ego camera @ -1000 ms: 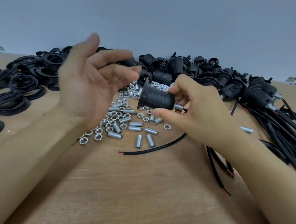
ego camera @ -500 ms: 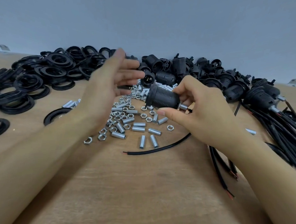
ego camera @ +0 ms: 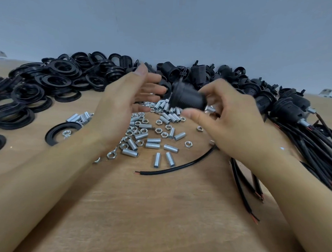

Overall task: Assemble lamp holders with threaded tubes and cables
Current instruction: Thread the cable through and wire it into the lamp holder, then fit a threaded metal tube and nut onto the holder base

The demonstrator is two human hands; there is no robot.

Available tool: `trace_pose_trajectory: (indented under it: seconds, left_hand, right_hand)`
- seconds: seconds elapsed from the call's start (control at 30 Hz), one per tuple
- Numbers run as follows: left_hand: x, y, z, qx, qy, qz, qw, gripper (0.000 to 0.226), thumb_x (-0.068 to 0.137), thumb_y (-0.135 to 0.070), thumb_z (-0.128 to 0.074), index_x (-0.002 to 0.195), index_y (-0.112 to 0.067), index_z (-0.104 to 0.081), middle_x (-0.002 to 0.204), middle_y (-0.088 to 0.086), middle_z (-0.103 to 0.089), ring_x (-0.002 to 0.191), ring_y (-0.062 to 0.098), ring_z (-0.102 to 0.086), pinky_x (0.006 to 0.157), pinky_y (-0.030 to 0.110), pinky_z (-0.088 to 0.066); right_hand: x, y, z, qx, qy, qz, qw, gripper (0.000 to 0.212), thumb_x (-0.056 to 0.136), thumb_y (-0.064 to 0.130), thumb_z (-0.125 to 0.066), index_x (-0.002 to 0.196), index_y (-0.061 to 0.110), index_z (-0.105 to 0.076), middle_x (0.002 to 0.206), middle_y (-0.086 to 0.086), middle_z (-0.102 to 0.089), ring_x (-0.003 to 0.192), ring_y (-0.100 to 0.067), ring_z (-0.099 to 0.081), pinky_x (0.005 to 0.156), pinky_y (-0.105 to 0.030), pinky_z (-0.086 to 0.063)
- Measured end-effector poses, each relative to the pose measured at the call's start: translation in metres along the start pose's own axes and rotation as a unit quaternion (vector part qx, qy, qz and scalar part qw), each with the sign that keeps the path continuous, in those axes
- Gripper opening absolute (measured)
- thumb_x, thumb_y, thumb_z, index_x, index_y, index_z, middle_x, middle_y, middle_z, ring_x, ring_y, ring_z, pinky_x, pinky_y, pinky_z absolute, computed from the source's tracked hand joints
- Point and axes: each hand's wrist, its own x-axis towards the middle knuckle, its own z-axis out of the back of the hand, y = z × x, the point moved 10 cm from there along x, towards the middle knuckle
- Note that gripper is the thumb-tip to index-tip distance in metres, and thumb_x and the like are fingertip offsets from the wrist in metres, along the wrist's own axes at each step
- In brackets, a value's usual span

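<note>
— Where's the lamp holder (ego camera: 187,97)?

— Above the table (ego camera: 158,210), lying sideways in the right hand (ego camera: 235,118); the thumb (ego camera: 194,115) curls under its body, the other fingers over the narrow end, where a silver threaded tube (ego camera: 210,109) pokes out; the wide mouth faces the left hand (ego camera: 122,103), whose fingers are spread, loose, holding nothing, just beside the rim.

— Counts?

— One held holder; one loose cable (ego camera: 178,166) below it; loose tubes (ego camera: 153,140), nuts (ego camera: 158,130) and black rings (ego camera: 59,80) too heaped to count.
</note>
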Motion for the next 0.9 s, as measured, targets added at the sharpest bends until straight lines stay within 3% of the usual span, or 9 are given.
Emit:
trace_pose_trajectory:
  seconds: [0.1, 0.27, 0.4, 0.47, 0.53, 0.6, 0.67, 0.83, 0.9]
  left_hand:
    - [0.000, 0.000, 0.004, 0.016, -0.012, -0.005, 1.000, 0.044, 0.092, -0.051, -0.041, 0.111, -0.021, -0.066, 0.102, 0.005, -0.076, 0.099, 0.022, -0.070, 0.080, 0.035, -0.051]
    - [-0.002, -0.001, 0.004, 0.056, -0.023, -0.009, 0.998, 0.036, 0.091, -0.049, -0.046, 0.110, -0.025, -0.064, 0.092, 0.000, -0.076, 0.091, 0.015, -0.070, 0.077, 0.033, -0.052]
    - [-0.003, 0.001, 0.008, 0.110, -0.045, -0.023, 0.993, 0.018, 0.098, -0.040, -0.054, 0.108, -0.030, -0.064, 0.090, -0.010, -0.075, 0.088, 0.003, -0.068, 0.078, 0.027, -0.051]
    - [-0.004, 0.000, 0.010, 0.190, -0.050, -0.046, 0.979, 0.009, 0.099, -0.035, -0.057, 0.104, -0.035, -0.063, 0.091, -0.014, -0.073, 0.086, -0.007, -0.063, 0.074, 0.013, -0.047]
    - [-0.004, 0.002, 0.009, 0.318, -0.040, -0.057, 0.946, 0.012, 0.096, -0.038, -0.059, 0.106, -0.034, -0.064, 0.102, -0.016, -0.068, 0.093, -0.008, -0.057, 0.074, 0.005, -0.040]
    - [-0.003, 0.009, 0.007, 0.459, -0.018, -0.058, 0.887, 0.025, 0.094, -0.040, -0.059, 0.115, -0.028, -0.064, 0.117, -0.007, -0.062, 0.113, 0.009, -0.050, 0.092, 0.020, -0.039]
    - [-0.002, 0.016, 0.007, 0.532, 0.003, -0.035, 0.846, 0.030, 0.094, -0.040, -0.057, 0.120, -0.025, -0.063, 0.121, 0.001, -0.059, 0.119, 0.023, -0.048, 0.100, 0.040, -0.041]
    - [-0.004, 0.018, 0.005, 0.542, 0.022, -0.016, 0.840, 0.025, 0.097, -0.041, -0.051, 0.108, -0.027, -0.069, 0.107, -0.002, -0.063, 0.101, 0.020, -0.055, 0.087, 0.041, -0.047]
    - [-0.003, 0.016, 0.004, 0.537, 0.021, -0.019, 0.843, 0.023, 0.099, -0.036, -0.050, 0.105, -0.027, -0.070, 0.103, -0.004, -0.062, 0.092, 0.018, -0.054, 0.081, 0.037, -0.046]
  right_hand:
    - [0.005, -0.027, 0.035, 0.006, -0.116, -0.079, 0.990, 0.036, 0.080, 0.053, -0.072, 0.101, 0.032, -0.052, 0.081, 0.025, -0.052, 0.069, 0.019, -0.052, 0.061, -0.003, -0.039]
    - [-0.004, -0.082, 0.095, -0.081, -0.234, -0.211, 0.946, 0.047, 0.083, 0.052, -0.065, 0.113, 0.018, -0.054, 0.092, 0.004, -0.056, 0.081, -0.015, -0.052, 0.073, -0.031, -0.039]
    - [-0.014, -0.123, 0.109, -0.185, -0.179, -0.330, 0.908, 0.047, 0.093, 0.029, -0.059, 0.124, -0.001, -0.043, 0.119, -0.024, -0.056, 0.107, -0.041, -0.054, 0.074, -0.039, -0.035]
    - [-0.017, -0.132, 0.104, -0.221, -0.124, -0.373, 0.893, 0.046, 0.093, 0.017, -0.057, 0.127, -0.008, -0.038, 0.124, -0.032, -0.052, 0.113, -0.047, -0.051, 0.075, -0.040, -0.036]
    - [-0.017, -0.127, 0.098, -0.265, -0.076, -0.372, 0.886, 0.042, 0.094, 0.013, -0.055, 0.123, -0.012, -0.041, 0.123, -0.033, -0.050, 0.115, -0.047, -0.049, 0.082, -0.043, -0.039]
    - [-0.010, -0.111, 0.096, -0.331, -0.070, -0.319, 0.885, 0.036, 0.094, 0.014, -0.054, 0.114, -0.016, -0.047, 0.119, -0.036, -0.049, 0.115, -0.047, -0.045, 0.091, -0.047, -0.036]
    - [-0.004, -0.091, 0.097, -0.353, -0.108, -0.253, 0.894, 0.040, 0.093, 0.017, -0.057, 0.112, -0.017, -0.049, 0.118, -0.039, -0.048, 0.114, -0.050, -0.042, 0.094, -0.052, -0.033]
    - [0.006, -0.079, 0.079, -0.304, -0.074, -0.185, 0.932, 0.030, 0.093, 0.024, -0.057, 0.113, 0.003, -0.065, 0.113, -0.027, -0.058, 0.111, -0.047, -0.047, 0.091, -0.047, -0.040]
    - [0.007, -0.068, 0.072, -0.243, -0.072, -0.153, 0.955, 0.024, 0.093, 0.024, -0.058, 0.107, 0.009, -0.069, 0.108, -0.017, -0.065, 0.107, -0.037, -0.056, 0.093, -0.045, -0.046]
